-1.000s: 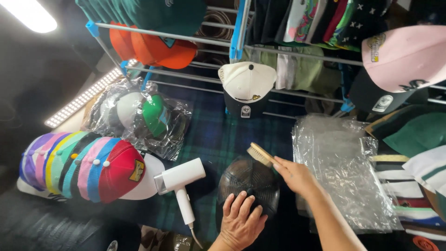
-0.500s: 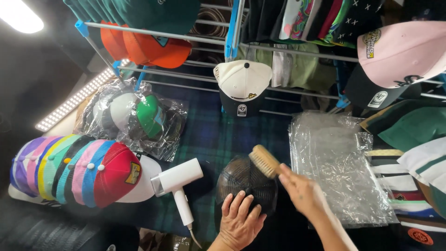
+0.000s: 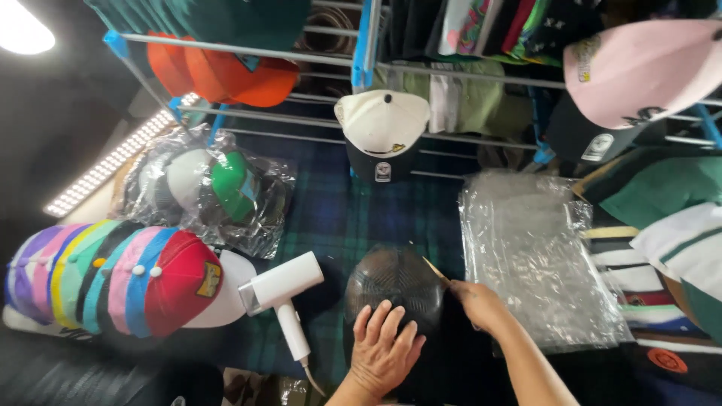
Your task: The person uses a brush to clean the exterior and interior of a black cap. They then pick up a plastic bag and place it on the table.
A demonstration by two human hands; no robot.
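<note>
Left hand [image 3: 385,353] flat, fingers spread, pressing the near side of a dark cap [image 3: 395,282] that sits on the plaid cloth [image 3: 353,218]. Right hand [image 3: 477,304] closed around a brush [image 3: 436,271], seen edge-on, its tip at the cap's right side. A white hair dryer [image 3: 282,289] lies just left of the cap, nozzle toward a row of nested caps [image 3: 113,282] in mixed colours. Right of the cap, a stack of clear plastic bags [image 3: 534,256]. Farther back on the left, bagged caps [image 3: 210,188], one green. Beyond, a wire rack [image 3: 301,56] holds a cream-and-black cap [image 3: 381,131], orange caps [image 3: 226,71] and a pink cap [image 3: 647,68].
</note>
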